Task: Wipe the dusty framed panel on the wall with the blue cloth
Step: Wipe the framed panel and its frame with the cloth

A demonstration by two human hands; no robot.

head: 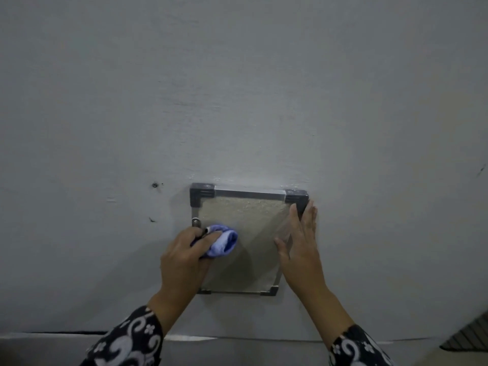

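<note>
Two patterned black-and-white sleeves (126,339) entered at 6 o'clock. The left hand (184,257) gripped the bunched blue cloth (221,241), fingers curled round it, pressing it against the framed panel (245,233) at the panel's 9 o'clock edge. The right hand (298,244) lay flat, fingers straight and together, along the 3 o'clock edge of the frame. The panel was mounted on the grey wall (237,88); a small dark hole (154,185) sat at 9 o'clock beyond it.

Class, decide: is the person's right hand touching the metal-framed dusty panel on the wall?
Touching. The head view shows the right hand laid flat, fingers straight, over the right edge of the metal-framed dusty panel, fingertips overlapping its dark upper-right corner.
</note>
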